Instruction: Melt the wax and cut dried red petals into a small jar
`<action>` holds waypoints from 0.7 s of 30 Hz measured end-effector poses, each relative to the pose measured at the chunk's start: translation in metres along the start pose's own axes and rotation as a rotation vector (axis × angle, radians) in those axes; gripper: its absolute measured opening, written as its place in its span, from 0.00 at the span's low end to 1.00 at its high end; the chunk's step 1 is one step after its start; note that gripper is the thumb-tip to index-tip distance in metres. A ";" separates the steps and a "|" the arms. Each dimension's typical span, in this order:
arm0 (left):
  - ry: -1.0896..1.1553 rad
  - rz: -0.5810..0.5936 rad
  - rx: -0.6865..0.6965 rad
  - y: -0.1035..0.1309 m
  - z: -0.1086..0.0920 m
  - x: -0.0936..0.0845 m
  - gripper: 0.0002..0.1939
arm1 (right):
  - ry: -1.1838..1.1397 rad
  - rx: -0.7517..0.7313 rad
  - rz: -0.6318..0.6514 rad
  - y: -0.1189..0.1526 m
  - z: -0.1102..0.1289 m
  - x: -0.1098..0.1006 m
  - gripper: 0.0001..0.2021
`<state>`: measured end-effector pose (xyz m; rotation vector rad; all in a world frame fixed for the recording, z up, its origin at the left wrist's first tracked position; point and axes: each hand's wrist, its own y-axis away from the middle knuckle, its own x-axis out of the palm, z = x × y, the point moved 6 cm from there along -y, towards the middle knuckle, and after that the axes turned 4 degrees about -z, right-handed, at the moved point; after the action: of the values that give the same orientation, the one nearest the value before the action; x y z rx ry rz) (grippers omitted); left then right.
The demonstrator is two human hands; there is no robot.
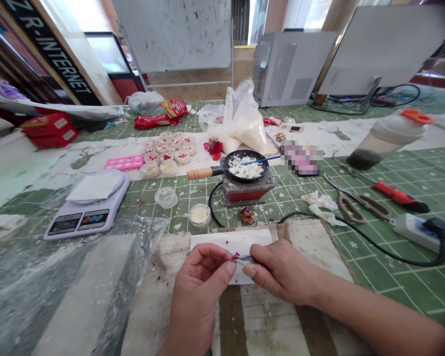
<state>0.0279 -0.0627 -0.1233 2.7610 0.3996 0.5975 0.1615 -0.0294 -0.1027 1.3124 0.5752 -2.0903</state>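
My left hand (207,277) pinches a small dark red piece of petal (236,256) between thumb and fingertips. My right hand (282,272) is closed on a small grey metal tool (246,260) with two thin arms, its tip at the red piece; whether it is scissors or tweezers I cannot tell. Both hands are above a white sheet of paper (211,239) with a few red bits on it. Just past the sheet lies a dried flower clump (247,215), and to its left stands a small round tub of pale wax-like stuff (200,215).
A black pan (228,170) with white flakes sits on a small hot plate (246,194), its cord running right to a power strip (419,230). A kitchen scale (89,212) is at left; large scissors (352,205) lie right. Several filled tubs (168,167) stand behind.
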 end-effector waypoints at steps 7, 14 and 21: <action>0.015 -0.010 0.005 0.000 -0.001 0.000 0.09 | -0.019 0.009 -0.017 0.000 -0.002 0.000 0.20; 0.004 0.000 -0.005 -0.001 0.000 0.000 0.09 | -0.003 -0.001 -0.004 -0.001 0.000 0.000 0.20; 0.021 -0.013 -0.004 0.000 -0.001 0.000 0.09 | 0.003 0.000 0.017 0.000 0.000 0.002 0.21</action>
<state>0.0277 -0.0621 -0.1225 2.7480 0.4196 0.6244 0.1609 -0.0299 -0.1040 1.3159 0.5633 -2.0750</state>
